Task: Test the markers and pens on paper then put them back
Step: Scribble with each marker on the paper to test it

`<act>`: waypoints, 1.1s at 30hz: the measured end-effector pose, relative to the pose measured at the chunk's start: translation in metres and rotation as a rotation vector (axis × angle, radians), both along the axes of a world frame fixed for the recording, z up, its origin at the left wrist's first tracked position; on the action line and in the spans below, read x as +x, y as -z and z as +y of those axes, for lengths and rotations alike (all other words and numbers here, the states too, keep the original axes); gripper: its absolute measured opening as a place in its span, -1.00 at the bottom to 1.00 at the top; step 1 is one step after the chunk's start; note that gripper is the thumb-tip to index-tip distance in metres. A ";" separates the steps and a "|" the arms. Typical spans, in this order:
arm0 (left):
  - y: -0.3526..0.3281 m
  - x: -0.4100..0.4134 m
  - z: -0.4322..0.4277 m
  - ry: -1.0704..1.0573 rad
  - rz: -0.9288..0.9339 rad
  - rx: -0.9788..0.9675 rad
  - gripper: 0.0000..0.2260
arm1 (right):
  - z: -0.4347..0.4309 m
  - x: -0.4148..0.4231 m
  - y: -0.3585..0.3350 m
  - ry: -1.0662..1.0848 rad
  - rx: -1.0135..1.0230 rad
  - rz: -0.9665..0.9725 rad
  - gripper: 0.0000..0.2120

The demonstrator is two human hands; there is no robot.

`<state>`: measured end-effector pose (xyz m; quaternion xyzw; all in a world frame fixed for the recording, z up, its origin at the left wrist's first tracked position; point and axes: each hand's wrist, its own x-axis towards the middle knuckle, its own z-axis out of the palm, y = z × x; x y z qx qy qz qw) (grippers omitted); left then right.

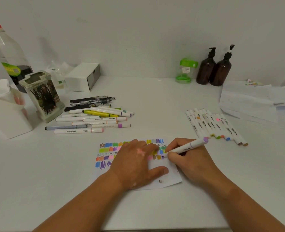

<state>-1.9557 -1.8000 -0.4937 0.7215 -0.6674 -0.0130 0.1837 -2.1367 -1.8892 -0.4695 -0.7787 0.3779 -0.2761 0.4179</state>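
My left hand (135,163) lies flat on the paper (170,180) in the lower middle of the frame, the fingers straight and a little apart, the thumb stretched out to the right; there is a pink ink mark on the back of it. My right hand (186,158) is just beside it on the right, and its fingers and thumb are curled around a white marker (186,147) and pinch it near the tip. The tip touches the paper at a small purple spot, and the purple end of the marker points to the upper right. The paper lies on the white table (155,104) and has rows of small colour patches in its upper part, partly hidden under my left hand. Left of the middle there is a loose pile of markers and pens (95,117), lying mostly sideways. On the right a row of markers (212,124) lies side by side, touching each other, with the coloured ends toward me. At the left edge stands a pen holder (43,96), with a big clear bottle (8,52) behind it. At the upper right two brown pump bottles (205,67) stand close together against the wall, with a green jar (186,71) just to their left, and a stack of white sheets (248,101) lies at the right edge.
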 end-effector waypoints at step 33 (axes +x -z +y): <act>0.000 0.001 0.001 0.002 0.004 0.029 -0.30 | 0.000 -0.001 -0.002 0.074 -0.032 0.029 -0.94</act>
